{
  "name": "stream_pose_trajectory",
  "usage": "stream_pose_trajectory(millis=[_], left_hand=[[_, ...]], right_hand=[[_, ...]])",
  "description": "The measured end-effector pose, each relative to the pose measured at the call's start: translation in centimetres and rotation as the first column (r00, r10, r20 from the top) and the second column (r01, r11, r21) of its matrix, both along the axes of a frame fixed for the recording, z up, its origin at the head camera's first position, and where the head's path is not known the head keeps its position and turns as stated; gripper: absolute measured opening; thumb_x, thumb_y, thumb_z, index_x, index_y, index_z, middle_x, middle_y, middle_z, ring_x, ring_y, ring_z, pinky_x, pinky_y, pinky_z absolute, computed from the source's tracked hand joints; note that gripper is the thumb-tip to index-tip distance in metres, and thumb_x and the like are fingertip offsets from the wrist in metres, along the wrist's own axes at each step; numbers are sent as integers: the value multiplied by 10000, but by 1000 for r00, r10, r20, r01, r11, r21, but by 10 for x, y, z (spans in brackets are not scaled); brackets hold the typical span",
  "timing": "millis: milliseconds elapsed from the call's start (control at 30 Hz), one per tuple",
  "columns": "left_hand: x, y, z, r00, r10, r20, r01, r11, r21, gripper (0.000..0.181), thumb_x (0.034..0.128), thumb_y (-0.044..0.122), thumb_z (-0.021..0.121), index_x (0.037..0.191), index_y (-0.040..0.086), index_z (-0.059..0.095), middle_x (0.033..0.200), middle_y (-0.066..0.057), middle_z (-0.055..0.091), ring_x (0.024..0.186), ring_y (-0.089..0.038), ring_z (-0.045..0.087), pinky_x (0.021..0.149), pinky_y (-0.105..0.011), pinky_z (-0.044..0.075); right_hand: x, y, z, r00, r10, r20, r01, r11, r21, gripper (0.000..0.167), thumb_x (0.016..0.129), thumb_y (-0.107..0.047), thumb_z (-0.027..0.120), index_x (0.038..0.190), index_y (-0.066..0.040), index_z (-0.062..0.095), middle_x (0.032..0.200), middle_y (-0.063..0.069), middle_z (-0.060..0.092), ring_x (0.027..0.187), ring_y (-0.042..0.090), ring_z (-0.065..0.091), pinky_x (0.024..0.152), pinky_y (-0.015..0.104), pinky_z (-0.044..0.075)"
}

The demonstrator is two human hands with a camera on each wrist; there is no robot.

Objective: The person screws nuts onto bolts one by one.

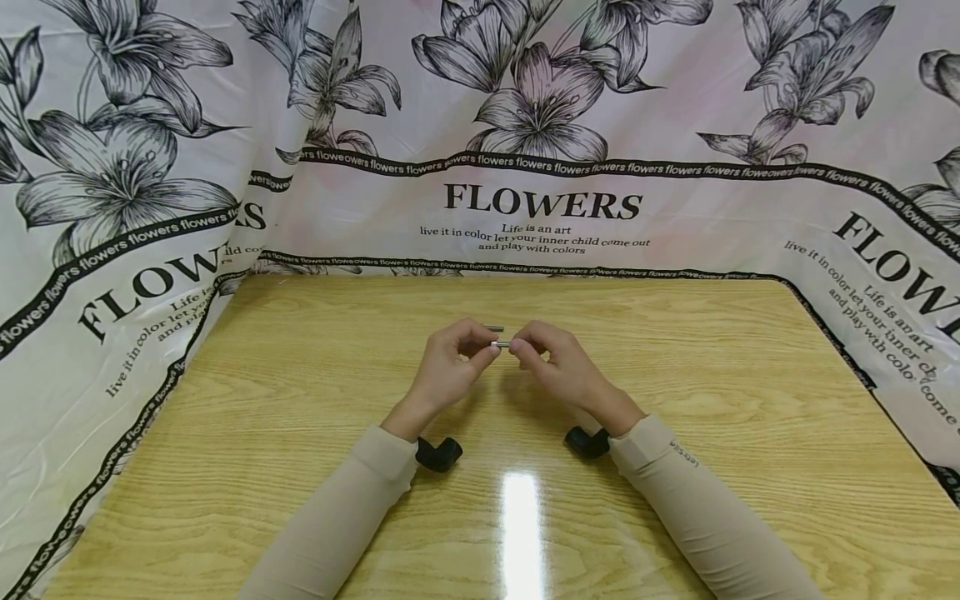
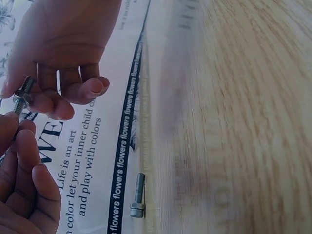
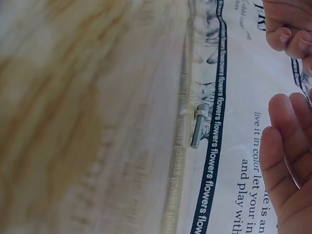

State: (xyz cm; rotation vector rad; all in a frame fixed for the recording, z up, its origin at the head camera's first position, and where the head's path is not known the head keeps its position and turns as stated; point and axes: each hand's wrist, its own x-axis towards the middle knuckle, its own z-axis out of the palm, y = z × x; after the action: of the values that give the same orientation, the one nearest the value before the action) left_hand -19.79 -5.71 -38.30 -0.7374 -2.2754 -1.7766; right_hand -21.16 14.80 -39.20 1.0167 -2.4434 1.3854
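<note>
Above the table, my two hands meet at a small silver bolt (image 1: pixel 504 344). My left hand (image 1: pixel 453 362) pinches one end of it between thumb and forefinger. At the other end are the curled fingertips of my right hand (image 1: pixel 564 367). In the left wrist view a nut (image 2: pixel 22 98) sits partway along the bolt's thread, and the bolt's head is hidden. A second bolt (image 1: pixel 492 328) lies on the table just beyond the left fingers. The left wrist view shows its thicker end toward the left hand. In the right wrist view the held bolt is out of frame.
The wood-grain table (image 1: pixel 300 358) reflects a bright light near its front. A white flower-printed cloth (image 1: pixel 540 217) hangs behind and along both sides. A black wrist mount (image 1: pixel 438 454) sits at the left wrist, with another (image 1: pixel 587 442) at the right.
</note>
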Motion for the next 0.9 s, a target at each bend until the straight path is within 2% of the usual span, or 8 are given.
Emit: stream_pose_trajectory(millis=[167, 233, 300, 467, 533, 633, 767, 900], left_hand=[[0, -1, 0, 1000, 11, 23, -11, 1000, 3, 75, 888, 40, 671, 956, 66, 684, 1041, -95, 688, 749, -177, 629, 670, -370, 530], [-1, -1, 0, 999, 14, 33, -14, 1000, 8, 80, 884, 41, 676, 963, 54, 684, 1007, -103, 690, 758, -199, 629, 680, -388, 526], [-1, -1, 0, 999, 15, 36, -15, 1000, 12, 89, 880, 35, 679, 969, 35, 681, 972, -116, 690, 761, -232, 629, 683, -413, 522], [-1, 0, 0, 999, 15, 35, -15, 1000, 17, 100, 872, 23, 684, 971, 15, 678, 965, -138, 690, 757, -263, 629, 673, -420, 519], [-1, 0, 0, 999, 15, 34, -15, 1000, 14, 92, 873, 25, 684, 965, 28, 682, 1000, -139, 691, 755, -240, 632, 671, -393, 523], [-2, 0, 0, 1000, 12, 25, -13, 1000, 9, 83, 876, 26, 681, 954, 52, 683, 1051, -136, 686, 752, -196, 633, 667, -360, 527], [-1, 0, 1, 1000, 8, 7, -8, 1000, 2, 82, 883, 29, 672, 957, 63, 681, 1057, -113, 687, 747, -163, 632, 662, -359, 535], [-1, 0, 1, 1000, 3, 3, -3, 1000, -3, 83, 888, 34, 668, 966, 61, 679, 1050, -56, 692, 743, -151, 632, 663, -374, 538]], right_hand=[[1, -1, 1, 999, -27, 29, 26, 1000, 16, 124, 976, -212, 568, 1059, -132, 614, 942, 36, 636, 760, 160, 584, 667, 385, 488], [1, -1, 2, 998, -38, 44, 37, 999, 18, 196, 942, -195, 621, 1118, -115, 589, 986, 28, 646, 775, 158, 591, 676, 392, 491], [2, -2, 2, 998, -38, 53, 38, 999, 12, 275, 911, -153, 660, 1158, -86, 560, 1030, 73, 655, 779, 159, 599, 680, 408, 496], [2, -4, 3, 1000, -19, 4, 19, 1000, -17, 265, 891, -6, 646, 1133, 4, 541, 1019, 172, 653, 772, 195, 607, 694, 386, 501], [2, -5, 3, 1000, -12, -21, 12, 1000, -21, 217, 897, 22, 625, 1101, 3, 555, 991, 145, 650, 761, 188, 596, 696, 350, 493], [1, -4, 2, 999, -11, -31, 11, 1000, -12, 141, 923, -11, 604, 1057, -49, 583, 940, 51, 638, 759, 148, 576, 702, 310, 481], [1, -2, 1, 1000, -23, -14, 23, 1000, 6, 57, 970, -127, 569, 1001, -108, 612, 847, -53, 597, 741, 113, 560, 674, 340, 476], [1, -1, 1, 1000, -18, -4, 18, 1000, 9, 143, 995, -190, 531, 974, -85, 626, 833, 1, 602, 729, 126, 568, 660, 393, 482]])
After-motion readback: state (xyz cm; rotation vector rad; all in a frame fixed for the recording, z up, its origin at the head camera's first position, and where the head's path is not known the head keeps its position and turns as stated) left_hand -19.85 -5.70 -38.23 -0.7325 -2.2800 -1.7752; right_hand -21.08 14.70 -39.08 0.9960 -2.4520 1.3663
